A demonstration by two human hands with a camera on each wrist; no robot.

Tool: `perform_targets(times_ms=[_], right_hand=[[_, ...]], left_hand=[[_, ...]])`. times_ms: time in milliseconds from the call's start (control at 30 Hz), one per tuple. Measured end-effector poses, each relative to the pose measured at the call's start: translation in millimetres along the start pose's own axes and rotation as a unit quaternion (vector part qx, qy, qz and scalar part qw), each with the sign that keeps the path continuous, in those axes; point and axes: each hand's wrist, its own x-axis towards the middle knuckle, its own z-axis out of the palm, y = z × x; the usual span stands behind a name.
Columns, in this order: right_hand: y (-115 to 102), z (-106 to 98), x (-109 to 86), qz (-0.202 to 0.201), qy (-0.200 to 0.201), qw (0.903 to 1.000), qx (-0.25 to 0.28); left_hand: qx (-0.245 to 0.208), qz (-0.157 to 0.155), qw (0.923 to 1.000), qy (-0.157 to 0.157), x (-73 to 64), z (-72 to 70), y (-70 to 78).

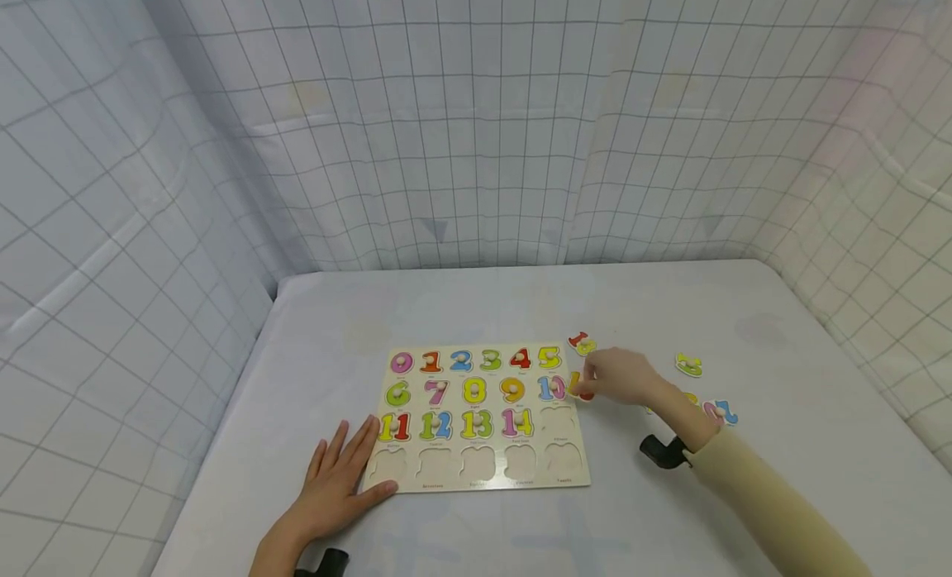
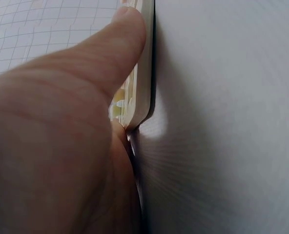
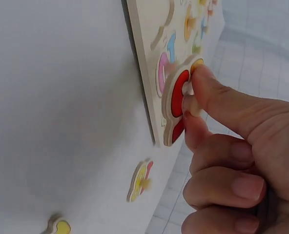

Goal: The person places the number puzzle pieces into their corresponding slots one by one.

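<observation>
A wooden number puzzle board (image 1: 583, 469) lies on the table with knobbed pieces from 0 to 14 set in it. Its bottom row and the right end of the third row are bare recesses. My left hand (image 1: 335, 486) rests with spread fingers on the board's lower left corner; in the left wrist view the thumb (image 2: 127, 34) lies along the edge. By its knob, between thumb and fingers, my right hand (image 1: 621, 377) pinches a yellow-and-red number puzzle piece (image 3: 178, 100). That piece is tilted at the board's right edge, beside the 10 piece (image 1: 552, 388).
Right of the board lie loose pieces: a red-and-yellow one (image 1: 583, 345) near the top corner, a green-and-yellow one (image 1: 688, 364) and a pink-and-blue one (image 1: 720, 412). Another yellow piece (image 1: 691, 398) is partly hidden by the right wrist. Grid-patterned curtains (image 1: 476, 147) enclose the table.
</observation>
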Motion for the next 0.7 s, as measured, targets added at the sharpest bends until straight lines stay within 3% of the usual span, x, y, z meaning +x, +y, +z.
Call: perform_targets(times_ms=[167, 367, 600, 700], right_hand=[[-18.1, 8.6, -1.2, -0.039, -0.035, 0.9979, -0.039], [-31.2, 15.9, -0.4, -0.071, -0.047, 0.9952, -0.048], [-40.2, 20.0, 1.3, -0.068, -0.06, 0.9938, -0.065], [-42.0, 22.5, 2.8, -0.064, -0.063, 0.9932, -0.075]], left_hand=[[0.015, -0.015, 0.9995, -0.024, 0.8, -4.0, 3.2], [0.019, -0.011, 0.9995, -0.022, 2.4, -4.7, 2.2], [0.004, 0.007, 1.0, 0.002, 1.9, 0.0, -0.7], [0.004, -0.001, 1.0, -0.005, 1.6, -1.6, 1.7]])
